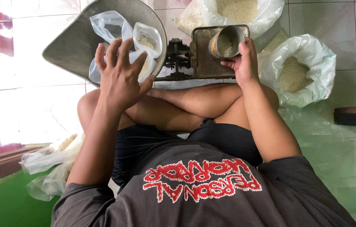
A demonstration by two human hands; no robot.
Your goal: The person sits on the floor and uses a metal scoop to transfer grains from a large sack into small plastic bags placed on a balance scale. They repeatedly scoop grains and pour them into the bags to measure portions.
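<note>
1. I see the small clear bag (pixel 146 46) of pale grain sitting in the grey scale pan (pixel 73 46), its mouth open and facing up, at about twelve o'clock from my left hand (pixel 119 77).
2. My left hand is the nearer one: fingers spread wide and pressed against the bag's near side, steadying it, not closed around it.
3. The bag's long axis stands roughly upright, leaning a little toward one o'clock.
4. At three o'clock from the bag, across the dark scale beam (pixel 178 59), my right hand (pixel 243 63) has its grip wrapped around a metal cup (pixel 226 42) holding grain, tipped on its side over the rusty flat plate (pixel 211 54).
5. Beyond, at one and three o'clock, two big open sacks (pixel 302 69) of grain rest on the tiled floor (pixel 346 147).
</note>
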